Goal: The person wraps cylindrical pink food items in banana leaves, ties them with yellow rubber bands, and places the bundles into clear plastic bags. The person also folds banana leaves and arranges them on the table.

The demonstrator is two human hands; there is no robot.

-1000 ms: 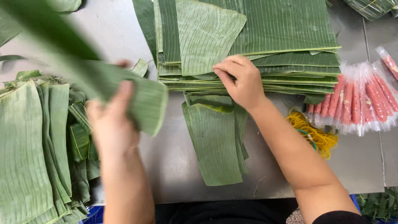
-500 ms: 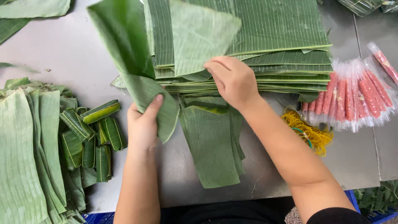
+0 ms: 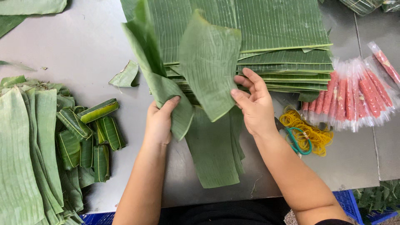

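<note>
Leaf handling at the stack of banana leaves (image 3: 283, 37). I see the left hand (image 3: 160, 121) closed on a long leaf strip (image 3: 156, 79), thumb on top, just in front of the stack's near edge. The right hand (image 3: 256, 106) pinches a broader leaf piece (image 3: 210, 66) by its lower edge, fingers partly spread. I judge the step as picking out and pairing leaves; laying them flat calls for both hands lowering together. More strips (image 3: 216, 150) lie below the hands. Left of the stack sit wrapped bundles (image 3: 89, 133); right of it, rubber bands (image 3: 306, 133) and red sausages (image 3: 354, 93). The stack's far edge is cut off.
</note>
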